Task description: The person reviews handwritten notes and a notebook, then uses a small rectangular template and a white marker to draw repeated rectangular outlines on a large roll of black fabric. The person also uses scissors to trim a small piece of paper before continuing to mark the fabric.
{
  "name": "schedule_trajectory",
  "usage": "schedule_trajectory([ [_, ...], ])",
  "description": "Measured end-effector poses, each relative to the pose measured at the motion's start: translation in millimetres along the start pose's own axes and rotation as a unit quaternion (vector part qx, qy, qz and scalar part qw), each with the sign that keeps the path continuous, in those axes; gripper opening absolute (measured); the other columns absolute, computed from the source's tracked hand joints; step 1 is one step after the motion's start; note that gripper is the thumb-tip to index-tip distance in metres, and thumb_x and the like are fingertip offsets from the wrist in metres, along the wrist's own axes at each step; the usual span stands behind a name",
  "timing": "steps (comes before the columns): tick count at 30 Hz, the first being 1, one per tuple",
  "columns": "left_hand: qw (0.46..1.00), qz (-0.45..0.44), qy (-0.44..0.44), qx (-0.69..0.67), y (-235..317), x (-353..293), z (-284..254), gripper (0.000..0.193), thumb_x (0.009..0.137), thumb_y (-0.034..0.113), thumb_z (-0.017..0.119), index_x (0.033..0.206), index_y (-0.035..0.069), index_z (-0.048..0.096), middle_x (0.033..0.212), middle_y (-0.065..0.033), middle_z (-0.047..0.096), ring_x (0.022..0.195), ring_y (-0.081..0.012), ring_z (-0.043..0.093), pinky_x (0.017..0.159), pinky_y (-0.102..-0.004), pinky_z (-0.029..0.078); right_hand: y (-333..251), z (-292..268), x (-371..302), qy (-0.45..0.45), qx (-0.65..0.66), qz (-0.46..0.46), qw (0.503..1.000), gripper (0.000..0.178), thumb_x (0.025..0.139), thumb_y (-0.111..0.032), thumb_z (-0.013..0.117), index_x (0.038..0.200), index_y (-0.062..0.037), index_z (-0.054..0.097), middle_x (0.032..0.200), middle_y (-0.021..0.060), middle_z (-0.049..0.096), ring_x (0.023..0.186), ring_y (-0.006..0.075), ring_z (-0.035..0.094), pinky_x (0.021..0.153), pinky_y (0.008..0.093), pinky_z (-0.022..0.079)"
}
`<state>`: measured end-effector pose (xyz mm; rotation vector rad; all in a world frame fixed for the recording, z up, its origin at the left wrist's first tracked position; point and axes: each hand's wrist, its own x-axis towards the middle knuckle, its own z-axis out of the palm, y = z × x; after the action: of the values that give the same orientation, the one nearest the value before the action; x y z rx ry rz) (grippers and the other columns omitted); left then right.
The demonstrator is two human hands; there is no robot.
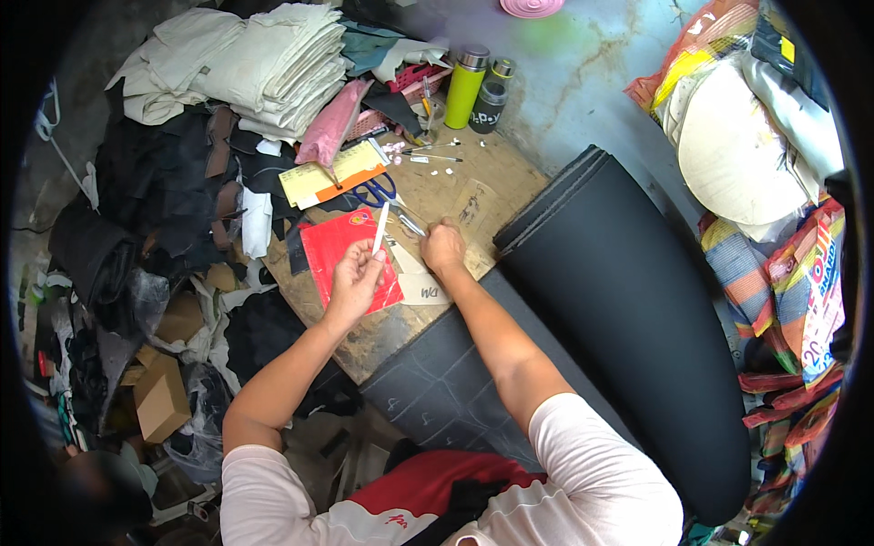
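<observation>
My left hand (pixel 357 280) is raised over a red booklet (pixel 339 253), its thumb and fingers pinching a slim white stick (pixel 381 226) that points up and away. To its right, my right hand (pixel 443 247) rests low at the worktable (pixel 515 168), fingers curled at the end of a slim silver tool (pixel 412 225). What kind of tool it is cannot be made out. Blue-handled scissors (pixel 375 190) lie just beyond. Between my hands is a cream pattern piece (pixel 424 289) with handwriting, partly over the booklet's edge.
A large black material roll (pixel 628 337) lies along the right. Dark marked fabric (pixel 437 378) covers the near edge. Farther back are a yellow-orange pad (pixel 333 182), a pink pouch (pixel 334 127), a green flask (pixel 467 88) and stacked white cloth (pixel 273 64). Black scraps (pixel 155 173) pile up left.
</observation>
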<state>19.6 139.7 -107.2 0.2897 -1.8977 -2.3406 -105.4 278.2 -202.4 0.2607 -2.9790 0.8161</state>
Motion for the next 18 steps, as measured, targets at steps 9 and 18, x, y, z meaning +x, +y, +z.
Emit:
schedule_trajectory([
  [9,0.995,0.083,0.029,0.051,-13,22,13,0.030,0.087,0.011,0.062,0.113,0.003,0.053,0.088,-0.0012,0.057,0.067,-0.0031,0.049,0.057,-0.0186,0.042,-34,-110,-20,0.111,0.176,-0.131,0.969,0.009,0.068,-0.005,0.063,0.069,0.0036,0.060,0.063,0.0210,0.059,0.057,0.0342,0.060,0.057,0.0379,0.049],
  [18,0.988,0.129,-0.049,0.068,-10,4,70,0.020,0.088,0.018,0.062,0.100,0.001,0.064,0.078,0.0002,0.063,0.072,-0.0070,0.055,0.064,-0.0232,0.046,-57,-194,-53,-0.040,0.399,-0.024,0.916,0.017,0.078,-0.011,0.065,0.071,0.0030,0.058,0.063,0.0119,0.063,0.051,0.0185,0.060,0.052,0.0316,0.050],
])
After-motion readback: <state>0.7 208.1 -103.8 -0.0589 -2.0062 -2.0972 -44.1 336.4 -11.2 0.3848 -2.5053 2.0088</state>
